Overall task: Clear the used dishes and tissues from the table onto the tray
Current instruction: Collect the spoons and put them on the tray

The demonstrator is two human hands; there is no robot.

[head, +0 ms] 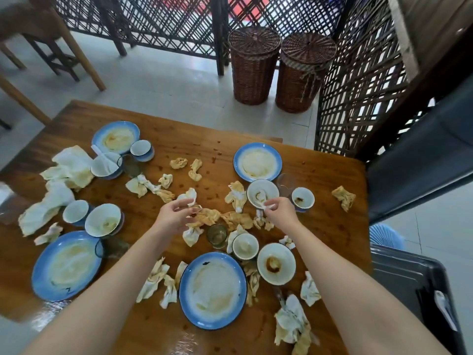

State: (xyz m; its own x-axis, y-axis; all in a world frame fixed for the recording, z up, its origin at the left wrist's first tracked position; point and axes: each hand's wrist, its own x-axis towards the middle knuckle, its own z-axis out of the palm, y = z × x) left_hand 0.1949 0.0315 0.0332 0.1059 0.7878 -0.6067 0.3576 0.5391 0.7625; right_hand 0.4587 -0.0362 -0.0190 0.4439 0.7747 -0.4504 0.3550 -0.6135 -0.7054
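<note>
Head view shows the left hand [176, 213] pinching a stained tissue [191, 196] and the right hand [280, 213] pinching a white tissue [267, 206] at the small bowl [263, 188] on the table [320, 165], so it seems better to gather more tissues in each fist before going to the dark tray [409, 278] at the right.

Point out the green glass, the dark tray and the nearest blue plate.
green glass [217, 234]: head view, its mouth.
dark tray [404, 281]: head view, its bare floor.
nearest blue plate [213, 290]: head view, its smeared middle.
</note>
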